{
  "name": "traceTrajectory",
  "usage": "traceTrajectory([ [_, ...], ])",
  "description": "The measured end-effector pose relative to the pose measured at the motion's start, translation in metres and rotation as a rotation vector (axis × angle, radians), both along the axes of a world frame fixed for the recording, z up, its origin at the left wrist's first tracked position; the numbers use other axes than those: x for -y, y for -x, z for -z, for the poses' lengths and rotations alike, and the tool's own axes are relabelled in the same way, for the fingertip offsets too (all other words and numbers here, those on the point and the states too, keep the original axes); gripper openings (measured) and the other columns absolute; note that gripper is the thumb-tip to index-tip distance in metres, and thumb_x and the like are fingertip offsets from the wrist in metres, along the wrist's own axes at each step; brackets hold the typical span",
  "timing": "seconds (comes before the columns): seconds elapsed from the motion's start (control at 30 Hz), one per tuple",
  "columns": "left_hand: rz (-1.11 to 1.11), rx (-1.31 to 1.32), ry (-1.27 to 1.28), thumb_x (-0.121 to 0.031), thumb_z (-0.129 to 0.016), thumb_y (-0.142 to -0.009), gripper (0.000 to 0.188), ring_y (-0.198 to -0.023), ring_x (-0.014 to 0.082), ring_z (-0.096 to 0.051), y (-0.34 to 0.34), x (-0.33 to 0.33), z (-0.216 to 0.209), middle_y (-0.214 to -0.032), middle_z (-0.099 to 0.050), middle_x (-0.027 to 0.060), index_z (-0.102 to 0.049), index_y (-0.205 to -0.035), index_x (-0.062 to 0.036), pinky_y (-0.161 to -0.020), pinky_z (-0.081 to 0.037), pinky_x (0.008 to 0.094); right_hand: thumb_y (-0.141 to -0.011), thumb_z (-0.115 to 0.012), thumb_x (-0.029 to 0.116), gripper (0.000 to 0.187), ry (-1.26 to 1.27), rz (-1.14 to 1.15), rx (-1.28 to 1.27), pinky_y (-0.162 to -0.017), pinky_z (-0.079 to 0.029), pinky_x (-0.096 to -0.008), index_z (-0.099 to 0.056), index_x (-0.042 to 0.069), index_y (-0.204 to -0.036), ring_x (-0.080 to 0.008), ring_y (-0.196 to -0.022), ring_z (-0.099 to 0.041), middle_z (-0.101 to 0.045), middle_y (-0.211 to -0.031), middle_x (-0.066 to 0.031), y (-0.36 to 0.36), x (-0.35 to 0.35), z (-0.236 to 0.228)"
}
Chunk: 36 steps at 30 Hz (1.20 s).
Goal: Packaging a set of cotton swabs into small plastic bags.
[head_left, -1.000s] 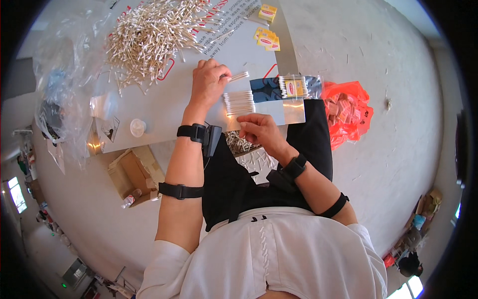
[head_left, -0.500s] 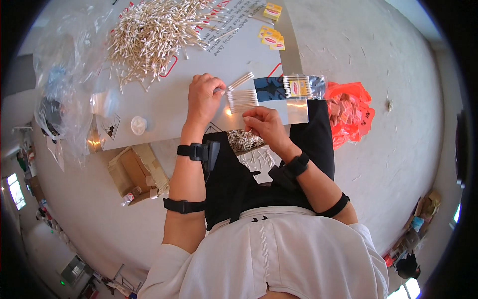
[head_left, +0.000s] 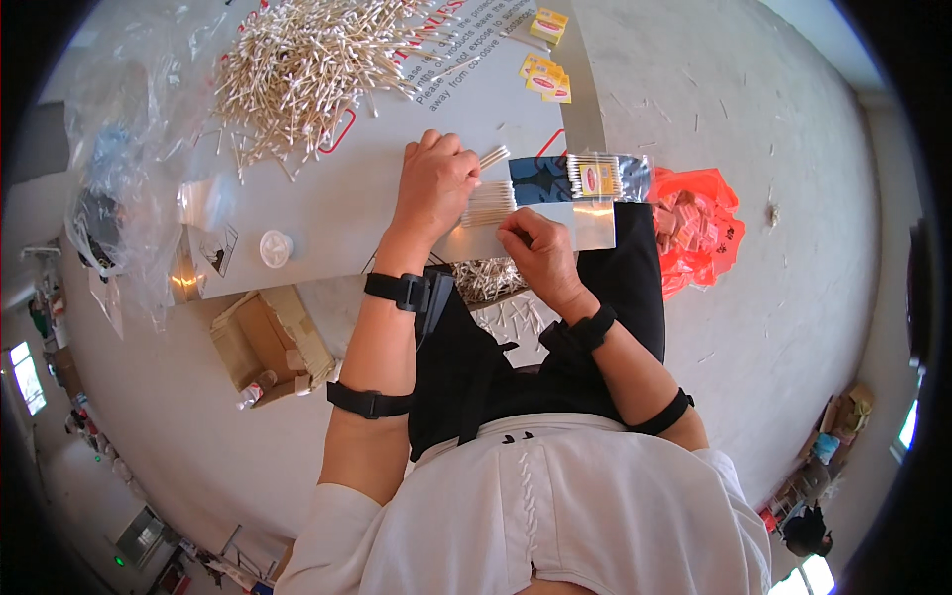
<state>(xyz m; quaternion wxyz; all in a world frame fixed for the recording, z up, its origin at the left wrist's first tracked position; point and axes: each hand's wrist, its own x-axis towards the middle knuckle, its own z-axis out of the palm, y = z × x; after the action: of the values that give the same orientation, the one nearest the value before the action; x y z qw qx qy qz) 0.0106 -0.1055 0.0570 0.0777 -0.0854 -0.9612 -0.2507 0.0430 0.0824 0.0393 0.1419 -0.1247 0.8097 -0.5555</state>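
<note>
A neat row of cotton swabs (head_left: 491, 203) lies side by side on the grey table in front of me. My left hand (head_left: 437, 183) is over the row's left end, its fingers curled together; what they pinch is hidden. Just beyond it, a few more swabs (head_left: 494, 156) lie at a slant. At the row's near right corner is my right hand (head_left: 543, 256), thumb and fingertips drawn together, with any small thing between them too hard to see. To the right, a clear pack of swabs with a yellow card (head_left: 598, 178) rests beside a dark blue strip (head_left: 540, 179).
A large heap of loose swabs (head_left: 307, 74) covers the table's far left. Yellow cards (head_left: 545, 79) lie far right. Nearer left are a small white cup (head_left: 276, 248) and a clear plastic bag (head_left: 119, 188). Below stand a cardboard box (head_left: 268, 342) and a red bag (head_left: 712, 188).
My left hand has moved right, over the left end of the swab row. My right hand has shifted slightly right, its fingers more curled.
</note>
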Motion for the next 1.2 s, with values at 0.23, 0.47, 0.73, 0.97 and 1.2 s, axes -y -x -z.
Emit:
traceTrajectory([
  [0.23,0.177,-0.057,0.269,-0.006,-0.066,-0.072,0.005,-0.091,0.0235,-0.054,0.016,-0.001,0.004,-0.08,-0.058,0.0038,-0.064,-0.07,-0.0094,-0.081,-0.041,0.0369,-0.081,-0.066,0.005,0.009,0.018,-0.028,-0.067,-0.059,-0.048,-0.0397,-0.058,0.001,-0.081,-0.0351,-0.068,-0.062,-0.062,-0.074,-0.0163,0.0,0.0,-0.001],
  [0.47,-0.177,0.117,-0.54,-0.006,-0.063,-0.077,0.008,-0.074,0.0208,-0.056,0.017,-0.002,-0.015,-0.066,-0.055,0.0021,-0.062,-0.069,-0.0073,-0.065,-0.044,0.0341,-0.084,-0.067,0.005,0.007,0.123,0.052,0.072,-0.057,-0.047,-0.0308,-0.062,0.0,-0.086,-0.0192,-0.06,-0.06,-0.064,-0.07,-0.0103,0.0,-0.007,0.003],
  [0.73,-0.593,0.543,-2.035,-0.013,-0.063,-0.085,0.018,-0.075,0.0207,-0.047,-0.032,0.004,-0.036,-0.071,-0.046,0.0038,-0.05,-0.074,-0.0067,-0.073,-0.042,0.0352,-0.089,-0.066,0.01,0.011,0.442,0.144,0.476,-0.055,-0.039,-0.0198,-0.065,0.0,-0.085,-0.0038,-0.062,-0.051,-0.062,-0.07,-0.0008,0.003,-0.004,-0.025],
  [0.97,-0.63,0.392,-2.177,-0.014,-0.061,-0.086,0.017,-0.077,0.0217,-0.048,-0.065,-0.018,-0.066,-0.071,-0.046,0.004,-0.051,-0.075,-0.007,-0.076,-0.042,0.0368,-0.09,-0.066,0.01,0.011,0.632,0.063,0.567,-0.056,-0.039,-0.0189,-0.065,0.0,-0.087,-0.0033,-0.065,-0.052,-0.063,-0.072,0.0001,-0.013,-0.004,-0.058],
  [1.2,-0.315,0.317,-2.205,-0.013,-0.06,-0.087,0.013,-0.081,0.0242,-0.053,-0.101,-0.042,-0.089,-0.076,-0.052,0.005,-0.053,-0.079,-0.0055,-0.083,-0.046,0.0414,-0.087,-0.067,-0.002,0.026,0.855,-0.199,0.113,-0.08,-0.05,-0.023,-0.066,0.003,-0.113,-0.0068,-0.089,-0.06,-0.068,-0.1,-0.0024,-0.043,-0.003,-0.108],
])
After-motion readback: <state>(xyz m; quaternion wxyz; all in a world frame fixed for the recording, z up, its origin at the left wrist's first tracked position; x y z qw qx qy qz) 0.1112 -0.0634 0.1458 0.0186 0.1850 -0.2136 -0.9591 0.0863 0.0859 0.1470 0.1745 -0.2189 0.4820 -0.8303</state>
